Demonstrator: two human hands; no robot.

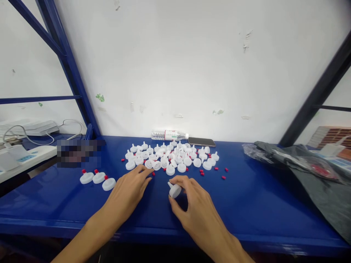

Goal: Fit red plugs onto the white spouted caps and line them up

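My right hand [196,201] pinches a white nozzle cap [174,191] between thumb and fingers, just above the blue table. Its bare spout tilts up and to the left. My left hand [133,184] reaches to the front edge of a pile of white nozzle caps [179,157]. Its index finger and thumb are apart beside a small red tip cap [153,174], which lies at the fingertips; the other fingers are partly hidden. Left of that hand stand three white nozzle caps with red tips on their spouts, the nearest nozzle cap [109,184] close to my wrist.
Loose red tip caps [223,177] lie right of the pile. Behind it are a clear bottle [167,135] on its side and a phone [202,141]. A grey plastic bag [298,171] covers the table's right side. A white power strip [30,157] sits left.
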